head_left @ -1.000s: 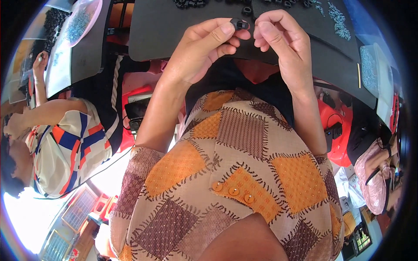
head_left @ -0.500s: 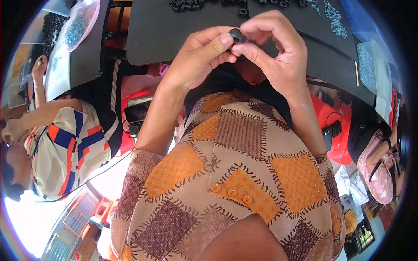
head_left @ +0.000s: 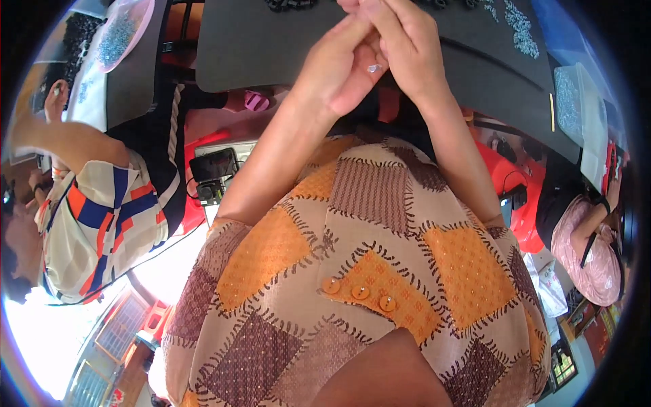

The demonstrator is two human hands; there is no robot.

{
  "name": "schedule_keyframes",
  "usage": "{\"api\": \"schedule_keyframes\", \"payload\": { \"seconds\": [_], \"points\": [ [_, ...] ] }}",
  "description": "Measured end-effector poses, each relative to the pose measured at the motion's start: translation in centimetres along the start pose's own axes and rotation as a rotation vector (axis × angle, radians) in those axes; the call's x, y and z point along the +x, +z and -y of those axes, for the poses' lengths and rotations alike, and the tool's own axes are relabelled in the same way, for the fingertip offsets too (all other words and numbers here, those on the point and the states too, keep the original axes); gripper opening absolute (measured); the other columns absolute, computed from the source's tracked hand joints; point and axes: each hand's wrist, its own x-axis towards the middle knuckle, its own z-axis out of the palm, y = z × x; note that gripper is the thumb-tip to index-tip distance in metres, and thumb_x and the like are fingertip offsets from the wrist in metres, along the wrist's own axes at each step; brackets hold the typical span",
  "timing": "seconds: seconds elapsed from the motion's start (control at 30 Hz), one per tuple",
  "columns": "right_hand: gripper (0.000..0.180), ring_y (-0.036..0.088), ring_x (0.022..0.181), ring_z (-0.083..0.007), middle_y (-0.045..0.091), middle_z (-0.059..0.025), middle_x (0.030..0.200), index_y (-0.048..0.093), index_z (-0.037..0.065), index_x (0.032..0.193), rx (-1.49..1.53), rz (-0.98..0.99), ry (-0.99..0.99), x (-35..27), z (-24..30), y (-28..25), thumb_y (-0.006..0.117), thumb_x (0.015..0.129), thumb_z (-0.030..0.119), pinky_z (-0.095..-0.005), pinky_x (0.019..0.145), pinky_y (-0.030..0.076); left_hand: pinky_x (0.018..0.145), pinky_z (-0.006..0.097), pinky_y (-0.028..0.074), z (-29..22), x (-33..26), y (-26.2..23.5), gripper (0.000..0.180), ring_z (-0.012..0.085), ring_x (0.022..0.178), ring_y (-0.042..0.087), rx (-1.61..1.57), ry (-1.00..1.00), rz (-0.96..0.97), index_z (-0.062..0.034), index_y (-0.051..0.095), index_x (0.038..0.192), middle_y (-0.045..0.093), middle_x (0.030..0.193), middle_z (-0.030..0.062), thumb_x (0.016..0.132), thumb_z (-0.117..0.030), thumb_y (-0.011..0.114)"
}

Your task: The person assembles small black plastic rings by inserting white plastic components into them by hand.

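Over the near part of the black table (head_left: pixel 258 47), my two hands meet at the upper edge of the picture. My left hand (head_left: pixel 346 64) is partly curled, and a small shiny metal piece (head_left: pixel 373 68) lies in its palm. Laid against it, my right hand (head_left: pixel 410 51) has its fingers bent over the left hand's fingers. What the right fingers hold, if anything, is hidden, and no black part shows between the hands. Several black ring-like parts (head_left: pixel 291 4) lie on the table beyond my left hand.
Small silvery pieces (head_left: pixel 521 30) lie loose at the table's far right, near a clear plastic box (head_left: pixel 568 102). A pink-rimmed tray (head_left: pixel 146 27) of similar pieces stands at left. A person (head_left: pixel 112 210) sits left, another (head_left: pixel 586 251) right. A phone (head_left: pixel 215 165) lies beside my left arm.
Both hands have moved farther away and come together, the right now over the left fingers. The small black part at my fingertips is out of sight; a shiny piece now shows in the left palm.
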Motion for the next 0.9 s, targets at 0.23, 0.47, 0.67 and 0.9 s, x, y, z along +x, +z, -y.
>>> {"api": "schedule_keyframes", "payload": {
  "seconds": [0.23,0.47,0.67,0.9],
  "points": [
    [0.027,0.063,0.089,-0.0146,0.068,-0.0091,0.094,0.065,-0.003,0.108,0.170,-0.096,0.158,0.5,-2.1,0.6,0.048,0.101,0.017,-0.0277,0.081,0.051,0.088,0.030,0.051,1.6,1.6,0.4,0.022,0.0167,0.098,0.061,-0.137,0.092,-0.348,-0.0036,0.059,0.110,0.062,0.108,0.0071,0.100,-0.022,0.054],
    [0.021,0.061,0.095,-0.0118,0.066,-0.0066,0.102,0.064,-0.001,0.113,0.131,-0.180,0.101,2.0,-1.4,-3.7,0.055,0.098,0.012,-0.0261,0.087,0.048,0.082,0.026,0.053,-2.9,2.5,0.3,0.023,0.0176,0.095,0.060,-0.185,0.067,-0.245,-0.0029,0.061,0.111,0.064,0.105,0.0077,0.101,-0.021,0.052],
    [0.024,0.065,0.084,-0.0100,0.070,-0.0071,0.102,0.068,0.002,0.113,-0.110,-0.174,0.013,1.0,-3.1,-8.0,0.067,0.089,0.003,-0.0211,0.076,0.050,0.084,0.027,0.053,-6.8,0.5,0.1,0.023,0.0189,0.097,0.060,-0.092,0.176,-0.230,-0.0016,0.063,0.109,0.064,0.106,0.0089,0.101,-0.020,0.052],
    [0.014,0.061,0.077,-0.0091,0.068,-0.0043,0.089,0.071,0.001,0.098,-0.401,-0.020,-0.083,0.1,-0.5,-6.0,0.070,0.085,0.000,-0.0212,0.071,0.048,0.089,0.030,0.052,-6.4,-1.6,-0.9,0.025,0.0193,0.100,0.060,-0.068,0.169,-0.213,-0.0016,0.060,0.112,0.061,0.111,0.0097,0.100,-0.023,0.053]
  ]
}}
